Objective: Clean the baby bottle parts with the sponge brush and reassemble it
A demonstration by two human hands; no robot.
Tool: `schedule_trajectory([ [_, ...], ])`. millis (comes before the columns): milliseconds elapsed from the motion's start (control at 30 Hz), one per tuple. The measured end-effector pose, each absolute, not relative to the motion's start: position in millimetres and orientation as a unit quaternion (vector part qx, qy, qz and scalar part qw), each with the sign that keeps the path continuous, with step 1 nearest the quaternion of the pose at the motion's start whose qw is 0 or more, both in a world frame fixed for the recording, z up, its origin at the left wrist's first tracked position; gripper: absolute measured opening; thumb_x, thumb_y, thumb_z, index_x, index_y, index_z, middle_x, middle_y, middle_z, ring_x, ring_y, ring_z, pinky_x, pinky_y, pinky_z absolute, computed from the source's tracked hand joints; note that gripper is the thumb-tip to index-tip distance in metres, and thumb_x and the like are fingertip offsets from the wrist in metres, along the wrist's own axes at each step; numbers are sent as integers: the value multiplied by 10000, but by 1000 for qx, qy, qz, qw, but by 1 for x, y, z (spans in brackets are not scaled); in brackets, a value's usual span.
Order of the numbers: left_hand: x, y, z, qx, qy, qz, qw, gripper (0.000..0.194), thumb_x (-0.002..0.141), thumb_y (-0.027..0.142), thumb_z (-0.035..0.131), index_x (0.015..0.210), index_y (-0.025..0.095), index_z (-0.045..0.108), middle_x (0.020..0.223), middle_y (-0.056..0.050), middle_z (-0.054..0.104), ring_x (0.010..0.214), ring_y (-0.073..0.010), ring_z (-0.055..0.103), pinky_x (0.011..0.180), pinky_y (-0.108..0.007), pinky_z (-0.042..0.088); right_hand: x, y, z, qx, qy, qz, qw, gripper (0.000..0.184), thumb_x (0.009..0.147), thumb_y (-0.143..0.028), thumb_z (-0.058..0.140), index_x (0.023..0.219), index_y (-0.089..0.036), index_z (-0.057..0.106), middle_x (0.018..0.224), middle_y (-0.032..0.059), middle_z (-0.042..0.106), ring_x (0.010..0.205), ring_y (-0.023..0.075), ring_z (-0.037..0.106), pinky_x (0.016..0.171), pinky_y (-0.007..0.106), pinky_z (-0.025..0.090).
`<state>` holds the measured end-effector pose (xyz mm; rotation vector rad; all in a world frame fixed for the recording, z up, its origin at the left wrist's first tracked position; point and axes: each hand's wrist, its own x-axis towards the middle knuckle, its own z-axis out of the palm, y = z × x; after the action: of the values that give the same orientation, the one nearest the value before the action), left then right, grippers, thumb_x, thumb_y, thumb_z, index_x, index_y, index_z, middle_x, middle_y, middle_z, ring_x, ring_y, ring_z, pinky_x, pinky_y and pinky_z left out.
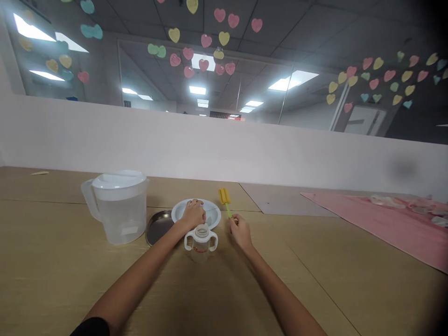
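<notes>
A clear baby bottle (pixel 200 242) with two white handles stands uncapped on the wooden table between my arms. My right hand (pixel 240 229) is closed on the green handle of a bottle brush (pixel 224 198) whose yellow sponge head points up and away. My left hand (pixel 192 213) rests over the near edge of a white plate (pixel 214 213) just behind the bottle, fingers curled; whether it holds anything is hidden.
A clear lidded pitcher (pixel 119 205) of water stands at the left. A dark metal dish (pixel 157 226) lies between pitcher and plate. A pink mat (pixel 392 228) with small clear items covers the table's right side. A white partition (pixel 224 144) runs behind the table.
</notes>
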<state>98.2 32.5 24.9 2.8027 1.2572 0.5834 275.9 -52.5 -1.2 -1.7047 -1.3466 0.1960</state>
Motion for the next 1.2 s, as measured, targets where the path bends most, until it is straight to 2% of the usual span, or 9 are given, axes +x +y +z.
schedule_trajectory([
  [133, 96, 28, 30, 890, 408, 204, 9, 141, 722, 176, 551, 712, 164, 692, 1139, -128, 584, 1126, -290, 430, 944, -449, 275, 273, -56, 3, -687, -551, 64, 470, 326, 803, -354, 350, 845, -161, 609, 613, 35, 621, 577, 169, 552, 514, 222, 327],
  [300, 85, 21, 43, 868, 430, 246, 24, 215, 829, 216, 446, 854, 204, 660, 952, -115, 659, 1045, -273, 484, 859, -449, 281, 267, -65, 10, -679, -575, 4, 457, 385, 850, -373, 302, 906, -159, 617, 681, 38, 638, 607, 161, 557, 550, 218, 326],
  [467, 77, 20, 52, 848, 451, 275, 41, 237, 861, 250, 428, 968, 213, 636, 1009, -88, 658, 1043, -261, 493, 859, -424, 297, 253, -75, 11, -668, -633, -55, 387, 492, 908, -470, 244, 1003, -164, 617, 710, 54, 663, 610, 167, 577, 569, 224, 316],
  [633, 72, 21, 60, 836, 465, 285, 55, 267, 864, 268, 423, 948, 192, 665, 982, -102, 665, 1048, -288, 499, 859, -423, 321, 244, -78, 10, -662, -675, -120, 302, 494, 935, -443, 230, 1073, -167, 616, 754, 86, 690, 619, 171, 603, 537, 230, 272],
  [733, 69, 20, 65, 835, 462, 290, 67, 275, 868, 292, 426, 956, 217, 675, 977, -76, 677, 1036, -271, 518, 860, -404, 336, 245, -77, 10, -681, -661, -151, 277, 480, 939, -433, 242, 1066, -173, 626, 732, 93, 687, 596, 174, 600, 513, 230, 245],
  [1000, 68, 12, 73, 838, 446, 301, 87, 308, 880, 347, 420, 963, 233, 695, 958, -54, 698, 958, -237, 561, 874, -380, 336, 245, -78, 16, -704, -634, -153, 282, 455, 937, -439, 272, 1078, -184, 622, 760, 90, 691, 573, 170, 587, 507, 231, 233],
  [1200, 66, 13, 72, 827, 462, 310, 79, 293, 870, 355, 439, 941, 241, 699, 1006, -47, 690, 1015, -257, 537, 900, -414, 308, 253, -77, 19, -713, -588, -126, 360, 478, 935, -438, 254, 1059, -158, 621, 743, 97, 679, 609, 181, 587, 538, 227, 288],
])
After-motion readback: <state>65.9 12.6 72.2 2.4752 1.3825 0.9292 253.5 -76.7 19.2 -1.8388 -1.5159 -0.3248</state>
